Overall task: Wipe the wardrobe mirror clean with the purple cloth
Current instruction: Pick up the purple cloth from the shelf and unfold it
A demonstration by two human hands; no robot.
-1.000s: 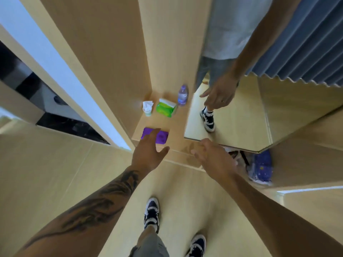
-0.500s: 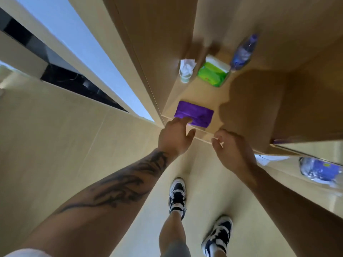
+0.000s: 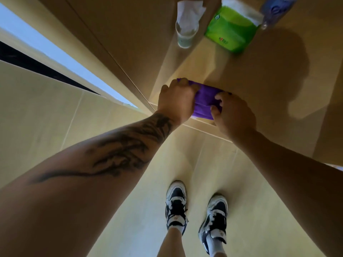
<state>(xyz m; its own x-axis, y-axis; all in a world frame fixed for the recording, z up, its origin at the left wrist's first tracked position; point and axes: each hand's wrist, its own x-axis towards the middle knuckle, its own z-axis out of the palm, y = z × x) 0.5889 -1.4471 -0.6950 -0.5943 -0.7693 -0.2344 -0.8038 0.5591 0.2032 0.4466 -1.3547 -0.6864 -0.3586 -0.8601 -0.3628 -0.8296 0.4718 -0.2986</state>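
Observation:
A folded purple cloth (image 3: 205, 102) lies on the wooden wardrobe shelf (image 3: 259, 86) near its front edge. My left hand (image 3: 176, 99) grips the cloth's left end, fingers curled over it. The cloth's right end is pinched by my right hand (image 3: 232, 112), its fingertips on the fabric. Both hands bunch the cloth between them. The mirror is out of view.
At the back of the shelf stand a clear cup stuffed with white tissue (image 3: 186, 28), a green tissue pack (image 3: 232, 30) and a plastic water bottle (image 3: 274, 10). A wooden wardrobe side panel (image 3: 120, 43) rises on the left. My feet in black-and-white sneakers (image 3: 196, 210) stand on the pale floor.
The camera dropped toward the shelf and the mirror left the view. Both hands reached forward from the shelf edge and took hold of the purple cloth.

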